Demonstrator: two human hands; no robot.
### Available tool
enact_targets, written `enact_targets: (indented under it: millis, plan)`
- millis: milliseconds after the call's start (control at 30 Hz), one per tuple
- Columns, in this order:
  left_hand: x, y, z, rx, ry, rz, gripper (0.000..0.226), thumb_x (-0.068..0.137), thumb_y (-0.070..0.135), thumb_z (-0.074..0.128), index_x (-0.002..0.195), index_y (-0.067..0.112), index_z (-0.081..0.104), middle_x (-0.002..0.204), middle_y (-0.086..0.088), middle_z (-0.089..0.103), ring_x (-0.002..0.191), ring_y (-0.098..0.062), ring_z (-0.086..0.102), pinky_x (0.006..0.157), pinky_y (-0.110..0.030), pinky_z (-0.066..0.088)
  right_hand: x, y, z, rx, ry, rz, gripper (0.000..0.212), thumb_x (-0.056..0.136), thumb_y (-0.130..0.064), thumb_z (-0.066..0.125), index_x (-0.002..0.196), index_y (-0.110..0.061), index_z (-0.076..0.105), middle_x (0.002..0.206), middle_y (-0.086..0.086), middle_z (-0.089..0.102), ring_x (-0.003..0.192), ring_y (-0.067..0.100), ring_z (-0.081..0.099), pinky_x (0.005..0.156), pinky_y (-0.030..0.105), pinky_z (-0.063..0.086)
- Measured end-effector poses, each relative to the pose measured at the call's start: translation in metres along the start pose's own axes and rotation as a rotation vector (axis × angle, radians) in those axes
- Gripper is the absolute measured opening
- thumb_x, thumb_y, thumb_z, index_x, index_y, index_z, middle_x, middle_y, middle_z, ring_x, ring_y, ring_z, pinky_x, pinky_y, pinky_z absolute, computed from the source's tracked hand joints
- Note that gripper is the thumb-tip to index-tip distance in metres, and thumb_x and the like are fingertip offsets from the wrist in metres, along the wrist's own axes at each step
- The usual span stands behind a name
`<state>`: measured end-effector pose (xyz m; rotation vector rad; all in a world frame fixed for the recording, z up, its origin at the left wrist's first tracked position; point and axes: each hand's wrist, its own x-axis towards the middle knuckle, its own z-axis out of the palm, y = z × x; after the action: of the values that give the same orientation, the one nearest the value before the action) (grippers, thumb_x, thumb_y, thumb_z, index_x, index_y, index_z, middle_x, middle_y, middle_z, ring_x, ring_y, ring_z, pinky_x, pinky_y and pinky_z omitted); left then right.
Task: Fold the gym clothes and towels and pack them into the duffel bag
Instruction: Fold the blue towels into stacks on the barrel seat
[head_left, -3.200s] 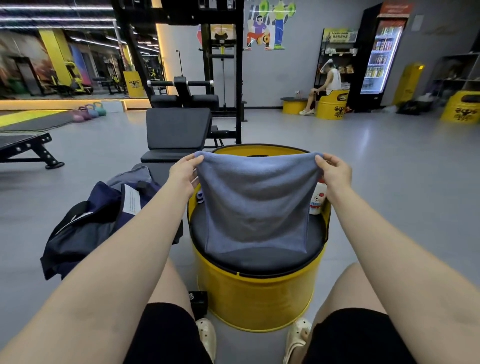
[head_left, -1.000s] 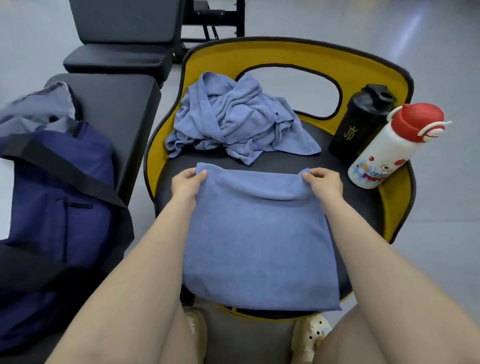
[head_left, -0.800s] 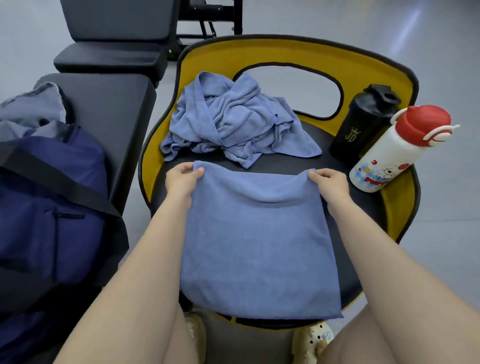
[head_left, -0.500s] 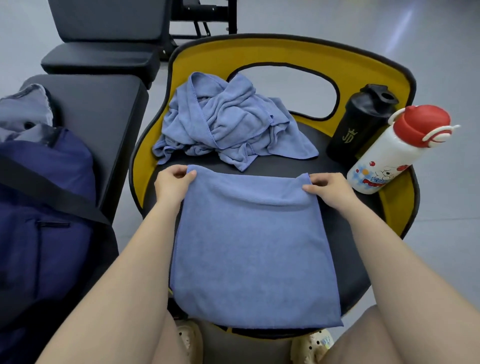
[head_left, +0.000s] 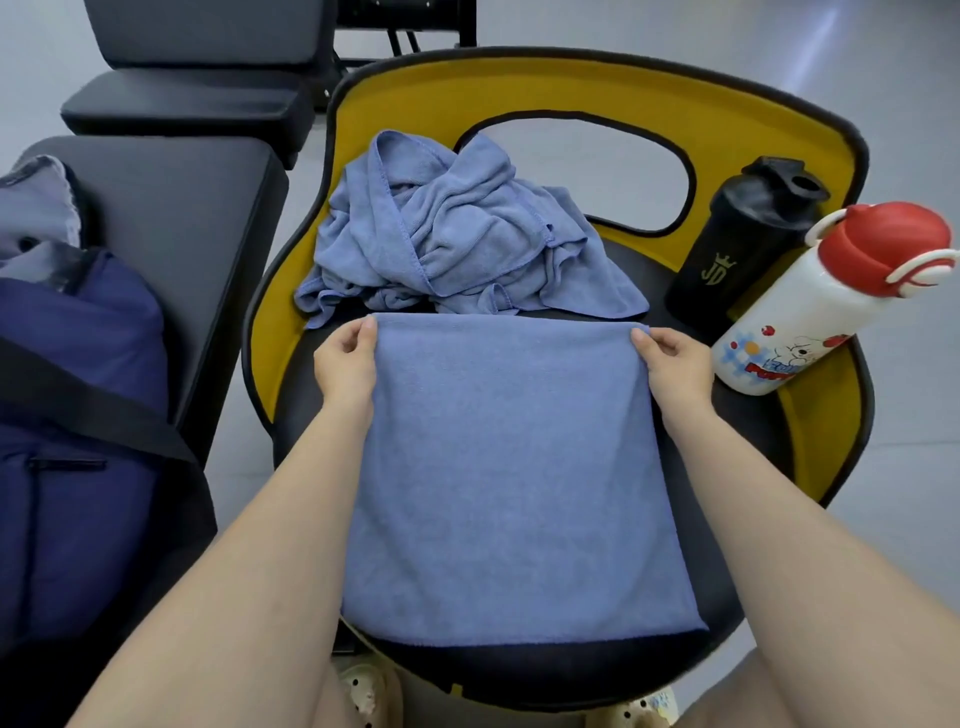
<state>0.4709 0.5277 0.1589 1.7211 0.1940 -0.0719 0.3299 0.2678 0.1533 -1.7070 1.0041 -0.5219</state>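
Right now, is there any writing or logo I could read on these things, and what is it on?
"JD" under a small crown, in gold: on the black shaker bottle.
Red lettering beside a cartoon bear: on the white bottle with the red cap, too blurred and partly hidden to read.
Nothing else carries text.

A folded blue towel (head_left: 514, 478) lies flat across the seat's (head_left: 737, 519) front half. A crumpled blue towel (head_left: 457, 244) is heaped at the back-left edge. The navy duffel bag (head_left: 78, 415) sits on the bench (head_left: 208, 218).
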Motion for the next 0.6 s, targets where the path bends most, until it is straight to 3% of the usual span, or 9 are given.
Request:
enact_targets:
  millis: [100, 167, 233, 300, 400, 500, 600]
  plan:
    - [0.004, 0.001, -0.006, -0.011, -0.147, -0.002, 0.016, 0.09, 0.022, 0.065, 0.104, 0.015, 0.067, 0.09, 0.008, 0.066, 0.088, -0.008, 0.062, 0.081, -0.025, 0.052, 0.004, 0.003, -0.002, 0.019, -0.049, 0.016, 0.027, 0.087, -0.03, 0.068, 0.11, -0.017, 0.07, 0.106, -0.001, 0.07, 0.102, 0.016, 0.063, 0.095, 0.04, 0.05]
    - [0.006, 0.0, -0.01, -0.006, -0.218, 0.005, 0.023, 0.086, 0.018, 0.069, 0.107, 0.011, 0.068, 0.101, -0.002, 0.069, 0.096, -0.017, 0.065, 0.086, -0.032, 0.054, 0.006, 0.001, -0.006, 0.085, -0.141, 0.016, 0.03, 0.084, -0.025, 0.072, 0.112, -0.013, 0.07, 0.111, -0.001, 0.068, 0.104, 0.015, 0.063, 0.092, 0.034, 0.052]
    - [0.008, -0.001, -0.011, -0.01, -0.217, 0.016, 0.026, 0.087, 0.018, 0.068, 0.111, 0.009, 0.068, 0.104, -0.004, 0.069, 0.1, -0.02, 0.065, 0.088, -0.034, 0.054, 0.005, -0.001, -0.008, 0.104, -0.236, -0.001, 0.026, 0.083, -0.016, 0.072, 0.109, -0.012, 0.071, 0.12, -0.003, 0.064, 0.106, 0.013, 0.061, 0.089, 0.029, 0.051]
    - [0.009, -0.002, -0.01, -0.025, -0.202, 0.03, 0.022, 0.089, 0.02, 0.065, 0.109, 0.011, 0.068, 0.101, 0.0, 0.07, 0.098, -0.018, 0.065, 0.089, -0.035, 0.054, 0.002, -0.002, -0.007, 0.089, -0.272, -0.043, 0.017, 0.086, -0.014, 0.07, 0.102, -0.015, 0.071, 0.116, 0.0, 0.066, 0.104, 0.016, 0.063, 0.089, 0.032, 0.052]
    - [0.01, -0.003, -0.005, -0.059, -0.18, 0.046, 0.013, 0.091, 0.021, 0.062, 0.102, 0.018, 0.068, 0.093, 0.007, 0.068, 0.092, -0.011, 0.062, 0.087, -0.031, 0.052, 0.001, -0.002, -0.004, 0.101, -0.195, -0.073, 0.014, 0.09, -0.016, 0.065, 0.103, -0.013, 0.069, 0.102, 0.002, 0.07, 0.099, 0.02, 0.066, 0.088, 0.031, 0.053]
    - [0.013, -0.005, 0.001, -0.044, -0.13, 0.085, 0.013, 0.095, 0.023, 0.055, 0.101, 0.021, 0.066, 0.09, 0.011, 0.065, 0.091, -0.008, 0.058, 0.086, -0.029, 0.049, 0.006, -0.001, 0.001, 0.105, -0.104, -0.053, 0.023, 0.093, -0.02, 0.061, 0.113, -0.01, 0.067, 0.105, 0.002, 0.069, 0.103, 0.02, 0.064, 0.09, 0.032, 0.051]
    - [0.016, -0.006, 0.006, 0.039, -0.105, 0.103, 0.022, 0.1, 0.024, 0.045, 0.112, 0.017, 0.063, 0.093, 0.011, 0.06, 0.093, -0.006, 0.053, 0.076, -0.017, 0.045, 0.011, 0.002, 0.008, 0.034, -0.087, -0.051, 0.032, 0.096, -0.025, 0.055, 0.125, -0.012, 0.063, 0.118, 0.003, 0.066, 0.113, 0.019, 0.059, 0.101, 0.041, 0.047]
